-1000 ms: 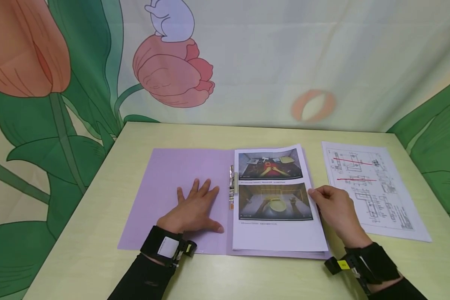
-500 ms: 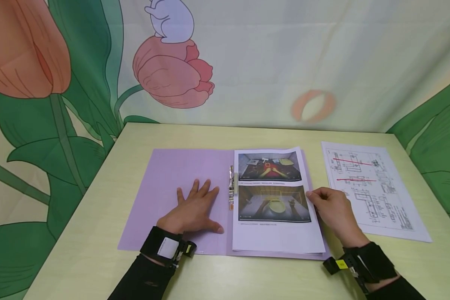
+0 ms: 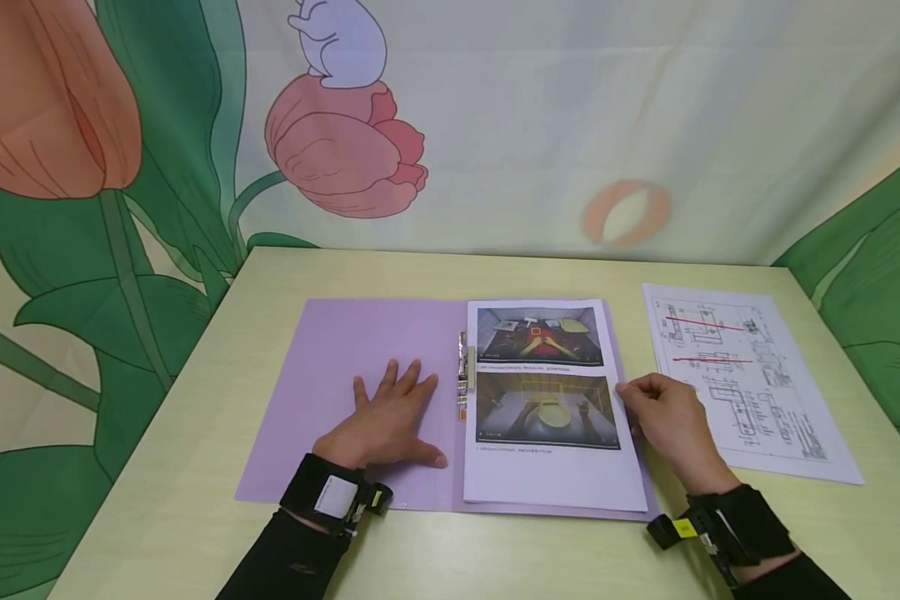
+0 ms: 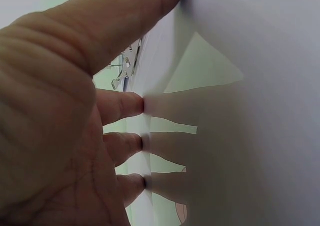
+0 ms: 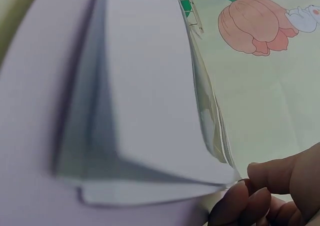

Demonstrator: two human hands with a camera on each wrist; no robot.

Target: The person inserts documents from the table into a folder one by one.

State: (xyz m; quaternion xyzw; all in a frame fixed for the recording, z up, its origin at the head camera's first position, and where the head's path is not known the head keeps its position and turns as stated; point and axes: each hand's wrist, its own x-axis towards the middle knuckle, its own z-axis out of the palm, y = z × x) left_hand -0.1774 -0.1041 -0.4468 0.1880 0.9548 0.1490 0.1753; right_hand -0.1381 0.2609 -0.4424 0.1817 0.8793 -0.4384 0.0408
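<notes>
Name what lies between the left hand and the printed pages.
In the head view, a strip of purple folder and its metal clip lie between the left hand and the printed pages.

You have bare table (image 3: 172,467) to pass over left of the folder (image 3: 390,325) and along its near edge. Between the folder and the sheet (image 3: 780,408) runs only a narrow strip, its near part blocked by your right hand (image 3: 671,425) at the pages (image 3: 547,479). Your left hand (image 3: 382,429) bars the near approach to the clip (image 3: 462,375); the curtain (image 3: 510,125) closes the far side.
</notes>
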